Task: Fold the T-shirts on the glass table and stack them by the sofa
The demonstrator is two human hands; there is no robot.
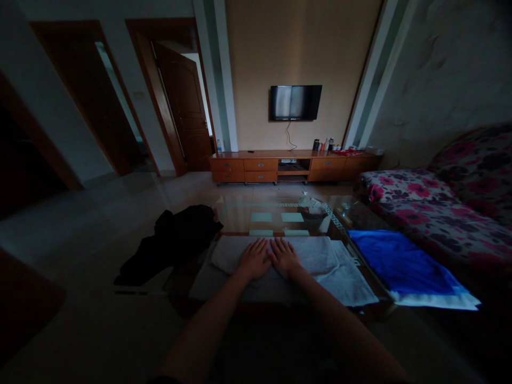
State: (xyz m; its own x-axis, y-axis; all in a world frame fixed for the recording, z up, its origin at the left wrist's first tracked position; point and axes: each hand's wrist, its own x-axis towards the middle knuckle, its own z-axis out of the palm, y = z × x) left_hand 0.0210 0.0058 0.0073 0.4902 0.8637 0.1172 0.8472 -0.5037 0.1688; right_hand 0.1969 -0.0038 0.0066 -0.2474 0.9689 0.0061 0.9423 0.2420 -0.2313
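My left hand (254,258) and my right hand (284,257) lie flat, side by side, palms down with fingers stretched out, on a pale grey towel (332,266). The towel is spread over the near end of a glass coffee table (276,210). Neither hand holds anything. A blue cloth with a white edge (404,264) lies at the table's right side. A dark garment (176,237) hangs over the table's left edge.
A floral sofa (448,202) stands to the right. A low wooden TV cabinet (292,165) with bottles runs along the far wall under a wall TV (295,102). Open doorways and a wooden door (188,112) are at left. The room is dim.
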